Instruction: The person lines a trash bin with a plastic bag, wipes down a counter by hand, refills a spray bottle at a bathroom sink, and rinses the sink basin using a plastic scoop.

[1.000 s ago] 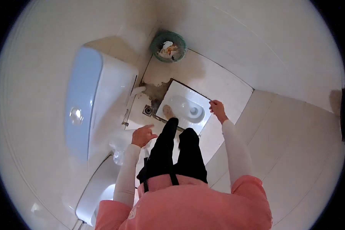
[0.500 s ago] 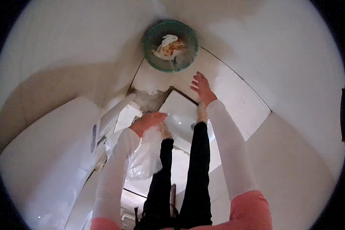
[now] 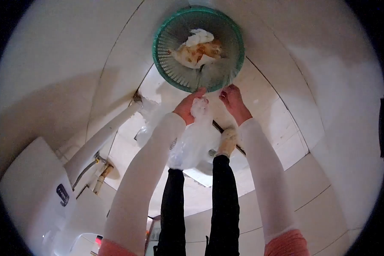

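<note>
A green plastic waste basket (image 3: 158, 51) holds crumpled, brown-stained tissues (image 3: 196, 53), with thin see-through film over part of its inside. My left hand (image 3: 185, 109) is closed on a white translucent plastic bag (image 3: 194, 147), which hangs bunched below it. The fingertips of that hand reach the basket's near rim. My right hand (image 3: 237, 106) is just right of it, fingers curled and pinched at the rim. Clear film appears to run from the basket to these fingers, though the pinch itself is partly hidden.
A white toilet or cistern (image 3: 34, 192) stands at the left, beside a slanting white pipe (image 3: 102, 141) and a thin hose (image 3: 83, 176). One bare foot (image 3: 227, 143) shows between my arms, by a white basin-like fixture in the floor. Tiled walls close in around the basket.
Both hands have moved forward to the basket's near rim, and the basket looks closer. My right hand went from spread fingers to a pinch. The plastic bag came along with my left hand.
</note>
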Tool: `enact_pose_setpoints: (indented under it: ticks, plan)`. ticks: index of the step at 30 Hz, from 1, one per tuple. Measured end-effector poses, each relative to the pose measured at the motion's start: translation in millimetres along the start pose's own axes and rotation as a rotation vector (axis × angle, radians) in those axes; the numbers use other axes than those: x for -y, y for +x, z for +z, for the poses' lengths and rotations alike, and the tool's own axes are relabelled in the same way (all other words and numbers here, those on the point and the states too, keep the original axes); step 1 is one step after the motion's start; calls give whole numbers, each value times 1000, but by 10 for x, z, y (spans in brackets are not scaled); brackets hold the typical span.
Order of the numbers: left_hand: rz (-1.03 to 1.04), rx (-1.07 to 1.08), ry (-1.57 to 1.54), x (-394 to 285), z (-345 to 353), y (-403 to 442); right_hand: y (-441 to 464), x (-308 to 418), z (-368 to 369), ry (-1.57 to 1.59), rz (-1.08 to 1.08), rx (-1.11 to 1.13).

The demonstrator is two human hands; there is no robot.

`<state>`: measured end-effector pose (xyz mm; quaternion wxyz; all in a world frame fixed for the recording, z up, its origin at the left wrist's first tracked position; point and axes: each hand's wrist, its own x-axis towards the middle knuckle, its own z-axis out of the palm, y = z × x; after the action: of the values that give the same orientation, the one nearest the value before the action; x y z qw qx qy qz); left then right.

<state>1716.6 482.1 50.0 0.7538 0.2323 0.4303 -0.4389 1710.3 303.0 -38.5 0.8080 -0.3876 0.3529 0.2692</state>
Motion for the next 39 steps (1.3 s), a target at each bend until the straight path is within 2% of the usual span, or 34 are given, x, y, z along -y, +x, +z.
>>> enact_pose_setpoints:
  ticks: [2, 4, 5, 7, 8, 10, 11, 13, 14, 15, 16, 17, 19, 20, 21, 22, 23, 24, 28, 29, 30, 31, 32, 34, 35, 36, 37, 39]
  plan:
    - [13, -14, 31, 30, -80, 116, -127, -43, 104, 13, 11, -45]
    - [-116, 20, -148, 160, -325, 406, -247, -130, 177, 41, 36, -79]
    - [-120, 22, -158, 196, -229, 301, -309, -168, 216, 93, 32, -81]
    - [699, 216, 737, 325, -160, -12, -310, -321, 256, 178, 52, -38]
    - [702, 213, 737, 411, -245, -67, -297, -414, 236, 273, 62, 19]
    - [882, 398, 500, 542, -438, -81, -344, -515, 196, 266, 95, -4]
    - [879, 393, 495, 530, -471, -99, -445, -509, 235, 268, 68, -27]
    - [108, -20, 91, 449, -447, -111, -547, -505, 313, 276, 44, -42]
    - [105, -20, 89, 473, -402, -116, -580, -537, 328, 377, 3, 37]
    - [125, -49, -57, 534, -352, -124, -623, -569, 330, 478, -35, 113]
    - [146, -81, -205, 594, -318, -136, -634, -646, 279, 477, -28, 108]
    - [145, -82, -208, 640, -367, -97, -610, -711, 249, 510, 52, 113]
    - [156, 111, -455, 708, -462, 6, -643, -663, 247, 544, 126, 120]
    - [155, 111, -456, 684, -447, 25, -764, -488, 329, 674, 152, 313]
    - [126, 244, -489, 644, -405, 37, -845, -393, 370, 800, 179, 506]
    - [97, 379, -520, 623, -372, 38, -828, -454, 339, 797, 180, 503]
    - [97, 378, -524, 623, -332, 16, -792, -547, 312, 813, 48, 307]
    - [164, 284, -447, 640, -293, -15, -778, -645, 277, 821, -82, 109]
    - [406, -98, -125, 724, -197, -157, -999, -657, 420, 832, -121, -24]
    - [401, -101, -128, 743, -205, -214, -1062, -689, 383, 848, -146, -70]
    - [309, -75, -147, 733, -209, -253, -1108, -701, 337, 862, -170, -115]
    - [215, -48, -165, 721, -233, -278, -1151, -697, 304, 860, -168, -123]
    - [209, -50, -168, 771, -404, -232, -1191, -676, 278, 876, -169, -85]
    - [322, 176, 1, 872, -765, -128, -1239, -668, 209, 889, -163, -47]
    - [319, 175, -2, 874, -825, -99, -1252, -670, 165, 904, -168, 63]
    - [261, 68, 53, 872, -877, -64, -1265, -673, 125, 918, -173, 175]
    - [200, -37, 108, 878, -880, -68, -1289, -667, 101, 919, -173, 170]
    - [145, -32, 142, 810, -703, -234, -1322, -651, 81, 837, -79, -38]
